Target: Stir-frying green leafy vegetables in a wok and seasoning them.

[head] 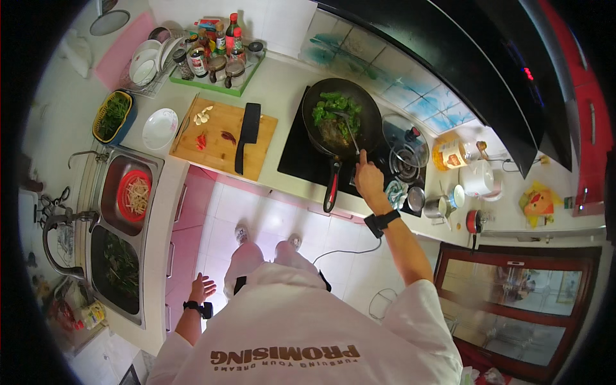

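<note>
My right hand (369, 178) grips the handle of a metal spatula or ladle (354, 139), whose head rests among green leafy vegetables (342, 109). They lie in a dark wok (317, 139) on the cooktop, and some browner food sits below the leaves. The wok's black and red handle (332, 187) points toward me, untouched. A glass lid with a red knob (417, 139) leans right of the wok. My left hand (203, 287) hangs by my side, fingers apart, holding nothing.
Left of the cooktop, a wooden cutting board (211, 139) carries a cleaver (248, 132), garlic and red pepper pieces. A white bowl (160, 128) stands beside it. The double sink (144, 231) holds a red colander (126, 175) and greens. An oil bottle (452, 154) stands right.
</note>
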Demonstrator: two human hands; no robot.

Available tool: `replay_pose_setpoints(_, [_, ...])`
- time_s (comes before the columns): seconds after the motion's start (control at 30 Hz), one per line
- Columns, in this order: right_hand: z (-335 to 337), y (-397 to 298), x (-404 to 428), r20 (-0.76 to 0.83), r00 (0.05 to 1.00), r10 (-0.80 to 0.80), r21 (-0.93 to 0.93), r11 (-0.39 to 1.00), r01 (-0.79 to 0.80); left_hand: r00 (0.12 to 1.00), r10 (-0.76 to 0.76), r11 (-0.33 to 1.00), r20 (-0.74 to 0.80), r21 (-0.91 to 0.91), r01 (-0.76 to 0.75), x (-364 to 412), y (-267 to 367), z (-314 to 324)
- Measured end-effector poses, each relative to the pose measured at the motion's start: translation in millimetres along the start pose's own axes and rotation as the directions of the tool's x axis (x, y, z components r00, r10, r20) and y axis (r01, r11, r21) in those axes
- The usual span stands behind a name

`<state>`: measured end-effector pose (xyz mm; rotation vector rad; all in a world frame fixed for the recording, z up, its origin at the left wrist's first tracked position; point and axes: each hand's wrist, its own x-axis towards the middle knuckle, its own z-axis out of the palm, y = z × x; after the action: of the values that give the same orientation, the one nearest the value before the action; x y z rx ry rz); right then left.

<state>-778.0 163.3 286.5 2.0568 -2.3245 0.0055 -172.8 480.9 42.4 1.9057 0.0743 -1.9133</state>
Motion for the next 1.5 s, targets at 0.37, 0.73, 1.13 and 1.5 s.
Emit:
replay_pose_setpoints(0.37, [-94.4,21.1,-67.8,0.071,0.983,-0.169,-0.123,0.977,0.176,0.999,-0.035,0.998,0.04,-0.045,0.037,-1.6,-25.0,-13.6])
replay_pose_setpoints(0.73, [-75.8,47.2,-8.8,0.638,0.746,0.192,0.731,0.153,-0.665,0.997,-0.076,0.996,0.008,-0.039,0.076,7.3,-20.6,-14.9])
replay_pose_setpoints(1.13, [2.7,44.9,4.0,0.218,0.94,-0.263,-0.053,0.958,0.28,0.996,-0.07,0.995,0.048,-0.061,0.073,9.4,-26.0,-13.4])
replay_pose_setpoints(1.5, [-10.3,40.8,43.5,0.485,0.872,0.069,0.046,0.993,-0.104,0.995,-0.094,0.993,0.046,-0.073,0.097,13.6,-29.2,-8.8])
